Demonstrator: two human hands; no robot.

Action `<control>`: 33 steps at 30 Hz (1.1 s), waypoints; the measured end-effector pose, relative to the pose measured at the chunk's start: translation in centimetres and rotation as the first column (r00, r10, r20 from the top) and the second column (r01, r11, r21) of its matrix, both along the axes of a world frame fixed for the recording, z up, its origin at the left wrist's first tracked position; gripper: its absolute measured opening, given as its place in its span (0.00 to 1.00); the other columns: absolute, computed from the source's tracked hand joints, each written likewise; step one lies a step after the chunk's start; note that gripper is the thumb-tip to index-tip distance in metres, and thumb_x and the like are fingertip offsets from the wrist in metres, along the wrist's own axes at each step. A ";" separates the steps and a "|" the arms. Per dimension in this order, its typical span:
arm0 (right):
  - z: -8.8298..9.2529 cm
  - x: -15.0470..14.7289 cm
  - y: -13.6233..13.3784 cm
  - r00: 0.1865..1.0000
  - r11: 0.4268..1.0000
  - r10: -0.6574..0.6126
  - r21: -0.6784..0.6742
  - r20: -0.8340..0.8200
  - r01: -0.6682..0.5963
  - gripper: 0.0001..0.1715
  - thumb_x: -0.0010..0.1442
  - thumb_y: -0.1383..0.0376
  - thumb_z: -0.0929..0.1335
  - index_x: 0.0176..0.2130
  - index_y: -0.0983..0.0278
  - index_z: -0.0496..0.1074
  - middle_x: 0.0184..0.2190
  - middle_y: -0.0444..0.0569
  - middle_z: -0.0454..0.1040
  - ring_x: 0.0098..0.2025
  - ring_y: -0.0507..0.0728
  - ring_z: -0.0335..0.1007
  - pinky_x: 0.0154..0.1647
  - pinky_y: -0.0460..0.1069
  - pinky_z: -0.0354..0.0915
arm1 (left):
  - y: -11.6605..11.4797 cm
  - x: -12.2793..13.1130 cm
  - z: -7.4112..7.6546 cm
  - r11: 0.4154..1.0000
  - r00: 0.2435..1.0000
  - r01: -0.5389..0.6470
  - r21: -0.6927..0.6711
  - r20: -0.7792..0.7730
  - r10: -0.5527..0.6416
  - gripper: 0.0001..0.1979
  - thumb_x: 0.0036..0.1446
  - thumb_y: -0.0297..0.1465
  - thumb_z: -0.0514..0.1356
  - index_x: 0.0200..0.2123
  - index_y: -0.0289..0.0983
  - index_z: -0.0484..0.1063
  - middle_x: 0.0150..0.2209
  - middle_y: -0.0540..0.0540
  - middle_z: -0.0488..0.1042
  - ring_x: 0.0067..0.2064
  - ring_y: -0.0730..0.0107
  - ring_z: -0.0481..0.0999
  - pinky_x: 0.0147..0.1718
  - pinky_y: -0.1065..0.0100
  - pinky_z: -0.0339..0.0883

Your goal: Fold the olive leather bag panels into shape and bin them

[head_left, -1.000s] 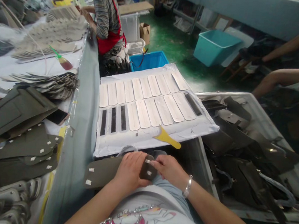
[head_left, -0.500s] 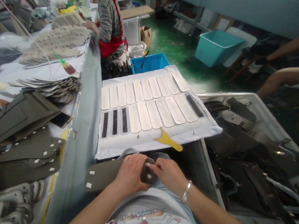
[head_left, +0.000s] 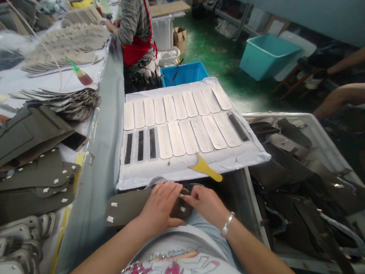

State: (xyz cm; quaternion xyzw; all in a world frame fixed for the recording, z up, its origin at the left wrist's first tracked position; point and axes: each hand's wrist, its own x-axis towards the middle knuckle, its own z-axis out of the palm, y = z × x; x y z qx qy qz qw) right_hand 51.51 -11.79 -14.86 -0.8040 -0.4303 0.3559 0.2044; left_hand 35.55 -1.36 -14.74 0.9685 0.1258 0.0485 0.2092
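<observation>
Pinch at the panel's right end: right hand point(head_left: 206, 205), thumb and forefinger drawn together, appears to nip a small white tab point(head_left: 181, 195); exact contact too small to tell. Left hand point(head_left: 162, 208) clasps the grey-olive panel point(head_left: 127, 209) from above, fingers over the far side, thumb spread toward the near edge. Panel lies across the lap, just this side of the work board. More white patches point(head_left: 114, 204) show at its left end.

Judgement on handling: best to bear down close to the pinch so the panel cannot flex or twist; nip with fingertips only, low and square to the surface, to spare its face from nails.

Board point(head_left: 146, 173): white-covered, slightly askew. Pale strips point(head_left: 166, 142) in two rows, dark strips point(head_left: 141, 146) at both ends of the nearer row. Yellow scraper point(head_left: 208, 168) on the near edge, handle overhanging.

Left: long table, piled panels point(head_left: 30, 202), phone point(head_left: 75, 141), green-tipped bottle point(head_left: 84, 77). Right: pale crate point(head_left: 254, 200) of dark bags point(head_left: 303, 222).

Beyond: blue tub point(head_left: 193, 71), teal tub point(head_left: 260, 62), green floor point(head_left: 207, 42). Co-worker in red apron point(head_left: 136, 50) at the table; another person's bare leg point(head_left: 344, 97), far right.
</observation>
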 end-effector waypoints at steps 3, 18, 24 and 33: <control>-1.0 -0.2 -0.3 0.994 0.996 -0.076 0.042 -0.076 0.080 0.20 0.53 0.52 0.66 0.21 0.63 0.60 0.18 0.40 0.62 0.21 0.49 0.55 0.22 0.45 0.48 | -0.2 -0.7 0.5 0.990 0.989 0.129 0.051 0.063 -0.132 0.22 0.54 0.41 0.59 0.50 0.39 0.65 0.49 0.43 0.69 0.54 0.57 0.62 0.58 0.52 0.47; -1.4 -1.5 -1.0 0.981 0.924 -0.057 0.383 0.186 -0.019 0.29 0.55 0.56 0.65 0.53 0.66 0.58 0.46 0.55 0.67 0.47 0.58 0.65 0.48 0.54 0.64 | -1.2 -2.1 1.6 0.990 0.988 0.124 -0.065 0.097 -0.118 0.15 0.56 0.34 0.57 0.48 0.40 0.67 0.46 0.47 0.72 0.53 0.65 0.65 0.61 0.52 0.38; 1.1 -4.4 1.3 0.761 0.708 0.174 0.457 0.626 -0.538 0.34 0.57 0.54 0.65 0.58 0.66 0.55 0.55 0.56 0.62 0.57 0.62 0.56 0.58 0.58 0.54 | 0.2 -10.3 3.2 0.875 0.790 -0.421 -0.238 0.377 0.483 0.07 0.56 0.29 0.54 0.38 0.37 0.70 0.39 0.45 0.72 0.43 0.68 0.70 0.50 0.62 0.61; 0.8 -12.4 8.8 0.554 0.482 0.493 0.319 0.671 -0.816 0.38 0.52 0.51 0.68 0.58 0.61 0.59 0.58 0.55 0.59 0.58 0.64 0.54 0.57 0.61 0.54 | 4.2 -17.9 -0.3 0.116 0.363 -0.649 -0.752 -0.172 0.916 0.11 0.52 0.37 0.58 0.27 0.35 0.67 0.22 0.54 0.64 0.25 0.76 0.63 0.27 0.73 0.59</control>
